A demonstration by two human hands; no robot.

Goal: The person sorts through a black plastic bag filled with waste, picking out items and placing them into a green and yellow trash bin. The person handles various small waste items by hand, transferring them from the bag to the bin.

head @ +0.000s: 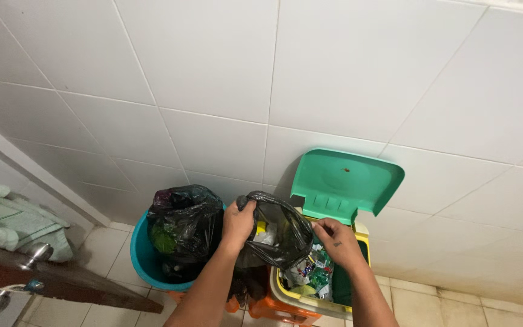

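Observation:
My left hand [238,222] grips the gathered top edge of a black plastic bag [279,233], lifting it above a yellow bin [361,233]. My right hand [337,241] pinches the bag's other edge over the bin's opening. Colourful wrappers and scraps [313,272] lie inside the bin under the bag. The bin's green lid [346,181] stands open against the tiled wall.
A blue bucket [143,260] to the left holds another black bag [183,224] with green matter in it. An orange base [273,310] shows under the yellow bin. At far left are a wooden door edge with metal knobs [37,254] and a green towel [13,221].

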